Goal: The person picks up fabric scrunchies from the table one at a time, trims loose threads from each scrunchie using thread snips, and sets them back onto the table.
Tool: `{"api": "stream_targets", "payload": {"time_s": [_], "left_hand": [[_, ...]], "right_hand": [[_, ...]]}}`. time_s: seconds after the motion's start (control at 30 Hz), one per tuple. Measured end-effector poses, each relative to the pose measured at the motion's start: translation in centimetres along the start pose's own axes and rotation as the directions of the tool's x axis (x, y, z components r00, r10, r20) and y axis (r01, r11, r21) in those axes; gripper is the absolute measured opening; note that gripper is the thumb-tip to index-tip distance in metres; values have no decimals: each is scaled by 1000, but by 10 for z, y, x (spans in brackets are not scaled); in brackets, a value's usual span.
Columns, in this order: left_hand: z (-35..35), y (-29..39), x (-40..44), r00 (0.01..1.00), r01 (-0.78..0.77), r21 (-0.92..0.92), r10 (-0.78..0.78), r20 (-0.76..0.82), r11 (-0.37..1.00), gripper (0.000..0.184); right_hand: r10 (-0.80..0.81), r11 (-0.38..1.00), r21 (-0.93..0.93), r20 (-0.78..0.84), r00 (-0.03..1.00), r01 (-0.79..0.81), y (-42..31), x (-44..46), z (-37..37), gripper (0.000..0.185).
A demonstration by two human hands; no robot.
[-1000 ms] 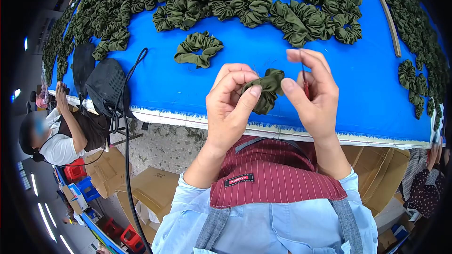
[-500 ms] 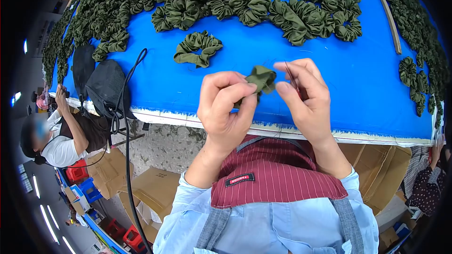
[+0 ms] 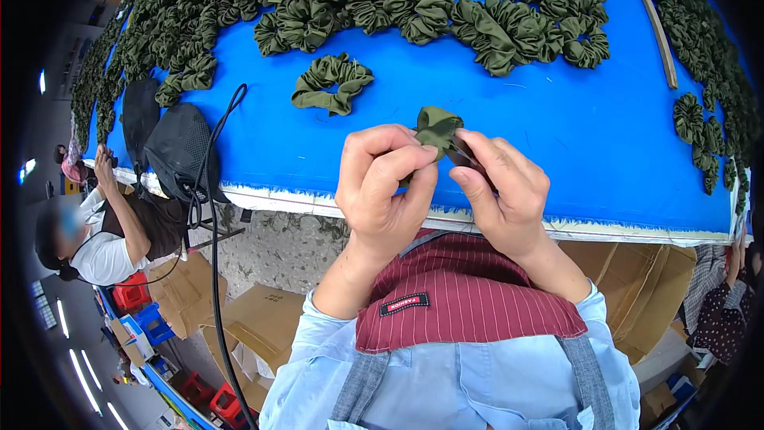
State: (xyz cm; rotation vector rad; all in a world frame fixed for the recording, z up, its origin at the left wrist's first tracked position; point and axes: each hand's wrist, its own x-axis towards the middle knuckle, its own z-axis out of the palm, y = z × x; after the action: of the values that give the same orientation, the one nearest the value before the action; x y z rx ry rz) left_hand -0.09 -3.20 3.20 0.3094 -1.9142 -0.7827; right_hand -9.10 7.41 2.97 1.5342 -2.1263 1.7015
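Watching remotely, I see the left hand (image 3: 386,183) pinching a green scrunchie (image 3: 438,129) above blue cloth (image 3: 267,147), the right hand (image 3: 508,189) gripping a slim tool (image 3: 461,152) beside it; what the cardboard box (image 3: 259,314) holds, I can't tell.

Garment workshop, blue-covered table (image 3: 613,167), heaps of green scrunchies (image 3: 501,32), co-worker (image 3: 111,243) alongside, cardboard boxes (image 3: 259,314), apparently red stools (image 3: 131,293) beyond

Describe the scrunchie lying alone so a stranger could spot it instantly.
Find the wide table covered in bright blue cloth. Between the heaped dark green gathered-fabric scrunchies and the person's left hand lies one ruffled dark green fabric ring. Unlike its crowded neighbours, it lies by itself, with blue showing all around it.
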Motion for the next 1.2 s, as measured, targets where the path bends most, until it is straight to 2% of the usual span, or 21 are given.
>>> {"api": "stream_targets", "payload": {"time_s": [0.17,0.3,0.37,0.4,0.47,0.57,0.6,0.63,0.67,0.8,0.87,0.9,0.97,1.0,1.13,1.2], "left_hand": [[1,-1,-1,1000,-24,-4,24,-2,1000,30],[1,-2,0,1000,-29,-24,29,-2,999,29],[0,-2,0,1000,-10,-40,9,-7,999,28],[0,-2,0,1000,12,-56,-13,-13,998,28],[-1,-2,0,998,54,-90,-57,-22,994,27],[-1,-5,0,990,132,-190,-138,-22,973,27],[-2,-4,-1,940,316,-400,-340,13,860,29],[-3,-3,-1,853,466,-578,-515,90,670,31],[-2,-1,0,853,464,-578,-514,89,671,31],[5,6,0,739,445,-828,-663,123,342,33],[6,11,-10,689,597,-762,-647,327,251,31],[7,10,-25,691,595,-761,-649,319,259,31],[8,5,-54,629,662,-735,-642,439,146,29],[7,4,-53,631,658,-739,-644,432,149,29],[-5,1,-44,517,610,-777,-667,537,-153,27],[-23,-10,-40,455,419,-815,-684,571,-401,31]], "right_hand": [[-20,1000,-19,14,1000,21,2,0,0,30],[149,966,206,53,987,-157,6,-1,-4,25],[448,779,512,-54,892,-360,-2,-3,-3,25],[447,779,513,-52,893,-360,1,-3,-3,25],[547,570,782,-131,827,-252,10,-3,-6,28],[559,578,745,-65,827,-332,8,2,-1,30],[567,581,724,-31,823,-372,7,3,1,31],[574,583,701,3,819,-411,6,4,2,32],[573,583,701,3,820,-410,5,4,2,32],[634,368,726,261,728,-581,-6,0,3,34],[634,376,733,242,734,-567,-7,0,6,33],[639,386,738,219,737,-554,-7,-1,8,33],[648,408,744,171,742,-528,-5,-2,10,32],[643,409,743,177,745,-530,-3,-3,10,32],[529,58,738,549,647,-673,9,-14,1,31],[650,34,784,454,609,-620,2,-12,-6,32]]}}
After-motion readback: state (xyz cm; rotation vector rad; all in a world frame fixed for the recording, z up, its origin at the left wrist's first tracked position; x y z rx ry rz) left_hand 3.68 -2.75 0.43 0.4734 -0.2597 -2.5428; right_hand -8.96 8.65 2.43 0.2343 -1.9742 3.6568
